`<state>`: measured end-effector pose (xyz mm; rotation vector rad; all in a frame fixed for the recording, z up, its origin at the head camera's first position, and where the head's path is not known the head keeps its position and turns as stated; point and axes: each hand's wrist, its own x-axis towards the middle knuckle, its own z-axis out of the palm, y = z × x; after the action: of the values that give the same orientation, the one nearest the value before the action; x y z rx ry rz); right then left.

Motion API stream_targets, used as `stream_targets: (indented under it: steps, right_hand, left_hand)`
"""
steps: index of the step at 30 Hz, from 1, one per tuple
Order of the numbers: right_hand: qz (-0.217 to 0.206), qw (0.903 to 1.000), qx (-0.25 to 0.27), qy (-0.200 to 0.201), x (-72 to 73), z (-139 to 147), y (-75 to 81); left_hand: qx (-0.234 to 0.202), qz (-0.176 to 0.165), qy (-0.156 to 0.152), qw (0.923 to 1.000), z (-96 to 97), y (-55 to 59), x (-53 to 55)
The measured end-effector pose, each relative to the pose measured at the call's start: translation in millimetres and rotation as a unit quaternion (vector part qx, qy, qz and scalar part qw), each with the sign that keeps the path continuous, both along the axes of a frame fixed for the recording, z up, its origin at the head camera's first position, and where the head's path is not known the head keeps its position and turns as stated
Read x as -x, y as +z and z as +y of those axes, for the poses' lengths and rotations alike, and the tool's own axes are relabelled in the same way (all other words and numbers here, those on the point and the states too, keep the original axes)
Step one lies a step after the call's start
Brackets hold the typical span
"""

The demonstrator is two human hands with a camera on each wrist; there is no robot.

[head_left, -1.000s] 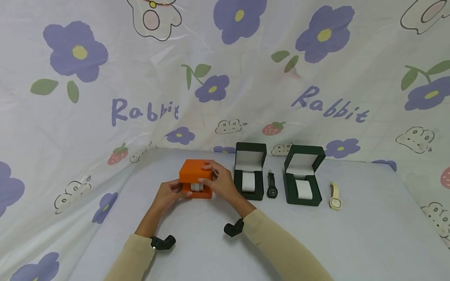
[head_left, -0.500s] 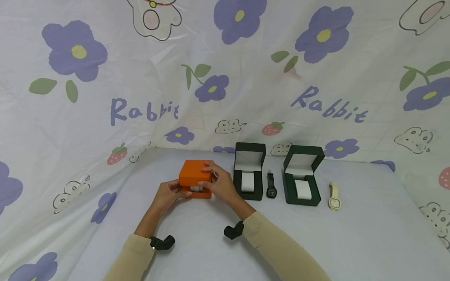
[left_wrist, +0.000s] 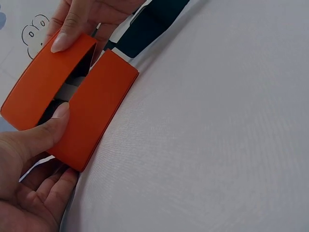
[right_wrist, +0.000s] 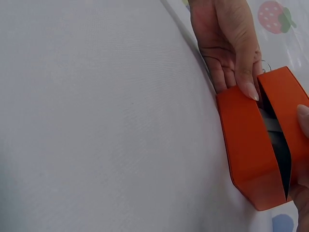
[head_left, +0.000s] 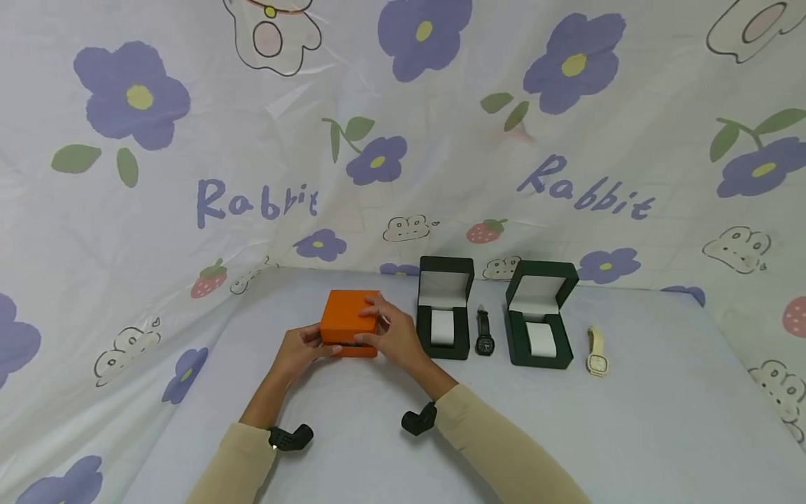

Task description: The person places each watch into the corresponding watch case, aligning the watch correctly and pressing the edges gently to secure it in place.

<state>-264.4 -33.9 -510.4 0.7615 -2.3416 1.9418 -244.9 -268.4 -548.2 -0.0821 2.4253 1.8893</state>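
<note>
An orange watch box [head_left: 348,318] stands on the white table left of centre, its lid [left_wrist: 46,84] lowered to a narrow gap above the base [left_wrist: 99,108]. My left hand [head_left: 299,348] holds the base at its left side, thumb on the front wall. With thumb and fingers, my right hand [head_left: 398,337] grips the right side of the lid. Through the gap a pale grey item [right_wrist: 272,123] shows inside; most of it is hidden. In the right wrist view, the left thumb [right_wrist: 248,84] lies at the base's upper edge.
Right of my right hand stand two dark green watch boxes, the nearer one [head_left: 425,329] and the farther one [head_left: 518,339], lids up, with white cushions. A black watch [head_left: 484,336] lies between them. A gold watch [head_left: 597,353] lies farther right. A patterned curtain [head_left: 460,168] hangs behind the table.
The orange lid has come down, narrowing the gap and covering the pale item inside from the head view. My right hand has moved down slightly with it; my left hand stays at the base.
</note>
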Motion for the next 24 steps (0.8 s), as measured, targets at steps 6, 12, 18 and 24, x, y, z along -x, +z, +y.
stream_targets:
  steps: [6,12,18,24]
  right_hand:
    - [0.001,0.9999,-0.010,-0.009,1.7,0.0,-7.8]
    - [-0.002,0.9999,-0.011,-0.006,0.6,1.0,-9.7]
    - [0.004,0.9995,-0.031,-0.001,-1.2,1.8,-9.2]
    - [0.019,0.9974,-0.068,0.011,0.3,6.3,-6.3]
  left_hand:
    - [0.007,0.006,0.009,0.9999,-0.9,-3.5,-0.2]
    - [0.023,0.008,-0.009,0.9997,-2.2,-0.5,-1.9]
    - [0.026,0.003,-0.023,0.9994,-3.3,1.0,-4.6]
    - [0.017,0.008,-0.057,0.9982,-7.0,5.1,-7.5]
